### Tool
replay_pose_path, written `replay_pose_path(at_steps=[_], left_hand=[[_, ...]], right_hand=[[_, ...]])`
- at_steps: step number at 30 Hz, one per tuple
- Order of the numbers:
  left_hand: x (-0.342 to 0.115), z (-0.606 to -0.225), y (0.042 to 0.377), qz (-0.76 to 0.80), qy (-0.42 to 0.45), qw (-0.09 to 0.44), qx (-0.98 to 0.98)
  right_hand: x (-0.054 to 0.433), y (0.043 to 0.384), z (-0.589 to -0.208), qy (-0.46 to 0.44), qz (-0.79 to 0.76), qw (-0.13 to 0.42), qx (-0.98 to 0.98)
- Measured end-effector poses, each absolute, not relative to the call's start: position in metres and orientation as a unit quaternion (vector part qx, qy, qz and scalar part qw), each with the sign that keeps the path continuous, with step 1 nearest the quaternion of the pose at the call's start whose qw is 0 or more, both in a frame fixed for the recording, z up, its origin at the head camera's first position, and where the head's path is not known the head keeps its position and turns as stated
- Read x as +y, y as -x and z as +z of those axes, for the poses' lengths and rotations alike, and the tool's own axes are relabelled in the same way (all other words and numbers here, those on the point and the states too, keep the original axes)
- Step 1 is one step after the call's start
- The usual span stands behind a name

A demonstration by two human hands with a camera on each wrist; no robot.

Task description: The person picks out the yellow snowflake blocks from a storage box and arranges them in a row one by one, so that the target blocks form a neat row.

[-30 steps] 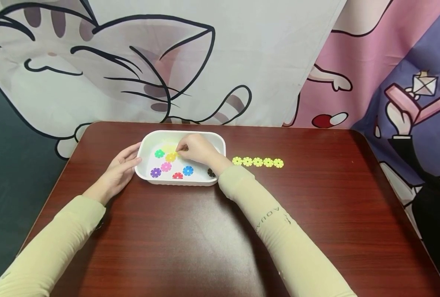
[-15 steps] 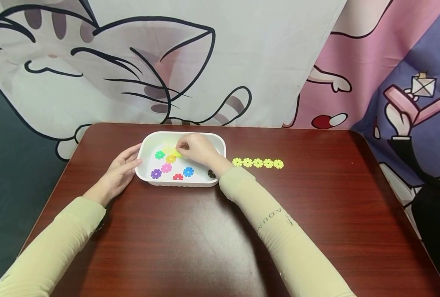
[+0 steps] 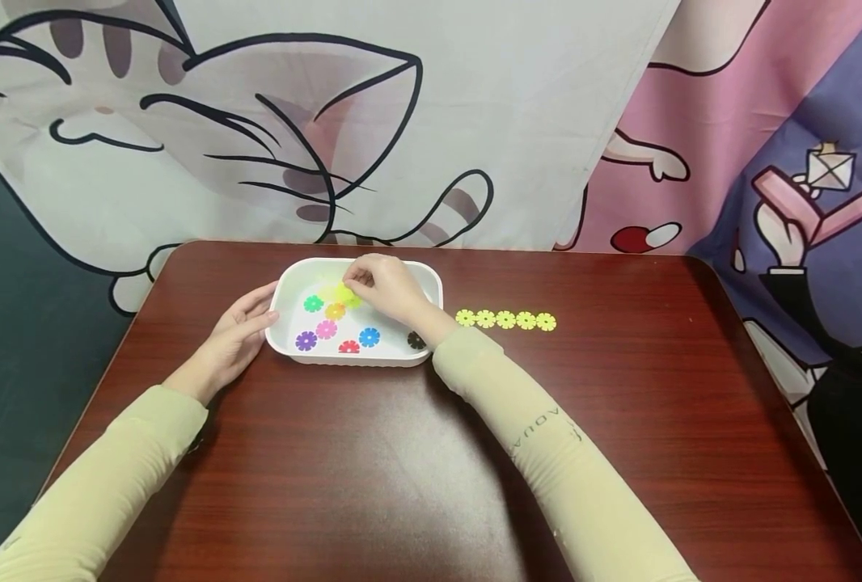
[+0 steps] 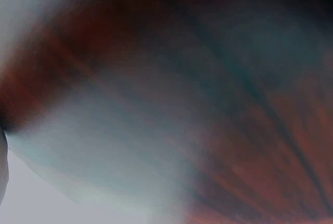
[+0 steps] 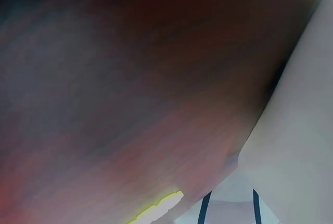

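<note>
A white plastic tray (image 3: 361,360) stands near the table's far edge in the head view. My left hand (image 3: 238,335) holds its left rim, thumb at the edge and fingers along the outer wall. Over the inside of the tray, my right hand (image 3: 387,287) pinches a yellow flower-shaped disc (image 3: 344,292) between thumb and fingertips, close over other yellow pieces. Loose flower discs lie around on the tray floor: green (image 3: 313,303), orange (image 3: 335,311), pink (image 3: 326,329), purple (image 3: 306,340), red (image 3: 348,347), blue (image 3: 369,337) and black (image 3: 416,340).
Right of the tray, several yellow flower discs (image 3: 505,319) form a straight row on the brown table (image 3: 373,469). The right wrist view catches that yellow row (image 5: 158,208) at its bottom edge. Behind the table hangs a cat-printed cloth (image 3: 518,121). The left wrist view is blurred.
My right hand has lifted slightly and moved a little toward the tray's far side, with yellow at its fingertips. The left hand and the tray have stayed put.
</note>
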State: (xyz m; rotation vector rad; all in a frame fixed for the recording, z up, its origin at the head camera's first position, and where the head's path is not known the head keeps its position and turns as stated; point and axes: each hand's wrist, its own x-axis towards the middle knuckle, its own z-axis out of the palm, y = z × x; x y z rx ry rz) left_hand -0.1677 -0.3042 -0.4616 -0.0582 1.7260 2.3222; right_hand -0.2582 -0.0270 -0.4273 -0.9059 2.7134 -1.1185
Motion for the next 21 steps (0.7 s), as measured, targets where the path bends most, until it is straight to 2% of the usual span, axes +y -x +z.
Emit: replay_pose_path(at_steps=[9, 21], left_hand=[[-0.303, -0.462, 0.167, 0.797, 0.02, 0.126, 0.591], [-0.304, -0.46, 0.166, 0.797, 0.022, 0.123, 0.591]], right_hand=[[-0.022, 0.259, -0.423, 0.263, -0.445, -0.023, 0.856], [0.003, 0.253, -0.402, 0.225, -0.488, -0.031, 0.843]])
